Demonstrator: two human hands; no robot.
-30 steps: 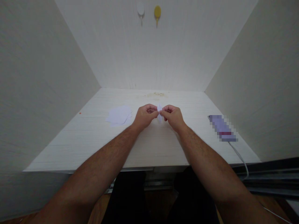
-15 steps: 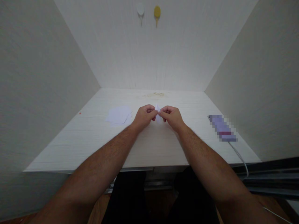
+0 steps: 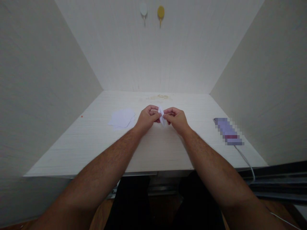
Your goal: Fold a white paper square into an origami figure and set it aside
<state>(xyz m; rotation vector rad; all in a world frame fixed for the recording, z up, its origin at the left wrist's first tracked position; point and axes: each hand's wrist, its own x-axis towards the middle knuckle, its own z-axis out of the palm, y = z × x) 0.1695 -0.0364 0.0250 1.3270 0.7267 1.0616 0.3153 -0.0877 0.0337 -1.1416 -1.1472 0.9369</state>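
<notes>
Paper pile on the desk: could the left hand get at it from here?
Probably, yes: nothing stands between the pile and the left hand, though its fingers are on the folded paper.

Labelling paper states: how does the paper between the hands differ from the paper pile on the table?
The held paper is between the left hand and right hand; the paper pile lies untouched on the table. The held paper looks narrow and folded; the paper pile shows broad, flat sheets. Both are white.
</notes>
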